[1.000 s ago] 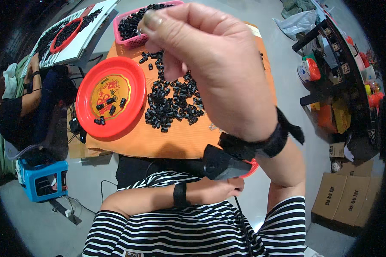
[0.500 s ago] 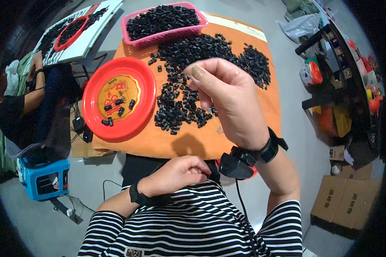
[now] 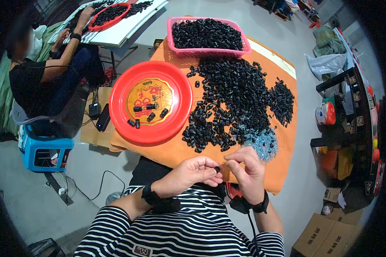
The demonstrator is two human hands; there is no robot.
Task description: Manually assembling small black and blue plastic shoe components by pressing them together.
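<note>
Over my lap, at the near table edge, my left hand (image 3: 193, 173) pinches a small black plastic cylinder (image 3: 217, 169), its round end facing my other hand. Thumb and forefinger pressed together, my right hand (image 3: 246, 171) is just to the right of that cylinder; whatever its fingertips hold is too small to name. Several finished-looking black cylinders (image 3: 151, 116) lie on a red round plate (image 3: 182, 92) to the left. Beyond my hands spreads a heap of loose black cylinders (image 3: 236, 90). Tiny bluish, clear-looking pieces (image 3: 261, 144) lie beside its near right end.
A pink basket (image 3: 210, 52) full of black pieces stands at the far edge of the orange-covered table (image 3: 167, 159). Thin black pieces (image 3: 282, 103) are piled at right. A co-worker (image 3: 39, 81) sits at a white table at far left; a blue stool (image 3: 45, 147) is nearer.
My right hand has come down from above the heap to my left hand. The black cylinder in my left fingers now shows, as do the bluish pieces. The whole view has shifted.
</note>
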